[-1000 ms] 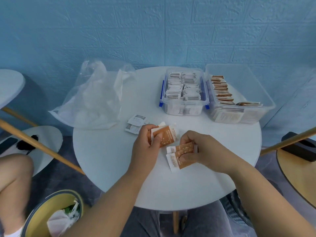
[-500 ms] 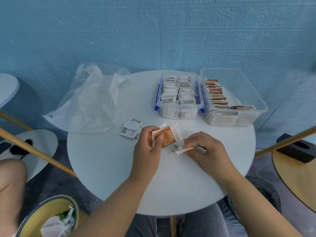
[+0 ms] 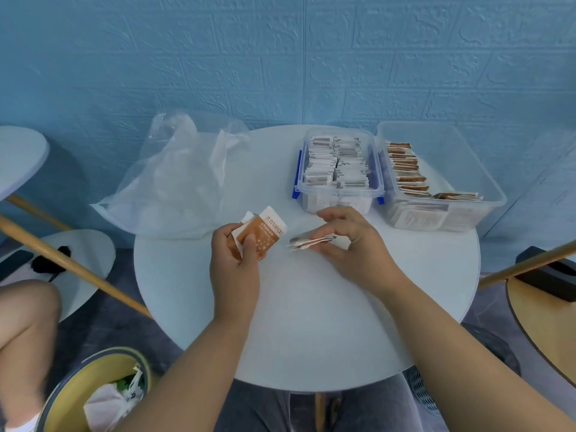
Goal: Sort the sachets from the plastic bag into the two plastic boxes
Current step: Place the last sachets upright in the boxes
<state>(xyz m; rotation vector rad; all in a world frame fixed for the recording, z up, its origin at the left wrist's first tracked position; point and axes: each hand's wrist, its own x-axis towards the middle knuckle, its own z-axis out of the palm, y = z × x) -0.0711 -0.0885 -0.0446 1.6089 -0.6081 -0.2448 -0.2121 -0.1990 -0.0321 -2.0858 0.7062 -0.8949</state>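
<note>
View from above of a round white tabletop (image 3: 311, 322) against a blue brick-patterned wall (image 3: 280, 57). A person's two bare forearms reach in from the bottom edge.

The left hand (image 3: 235, 269) is curled around a few orange sachets (image 3: 265, 233), with the thumb pressed on the front one. They are held up off the tabletop and tilted, and white print shows on the top face.

The right hand (image 3: 358, 247) is just beside it, to the right. Its thumb and fingers pinch a thin stack of sachets (image 3: 307, 241), seen edge-on and held low, close to the tabletop; whether the stack touches the surface cannot be told.

A crumpled clear plastic bag (image 3: 174, 188) lies at the far left of the tabletop and hangs over its edge.

At the far right, two clear plastic boxes stand side by side. The smaller box (image 3: 336, 202), with blue clips on its sides, is packed with upright white sachets (image 3: 336, 163). The larger box (image 3: 467, 157) to its right holds a row of brown sachets (image 3: 405, 169) along its left side, with more lying flat at the front.

On the floor at lower left stands a yellow bin (image 3: 93, 391) with crumpled rubbish inside
</note>
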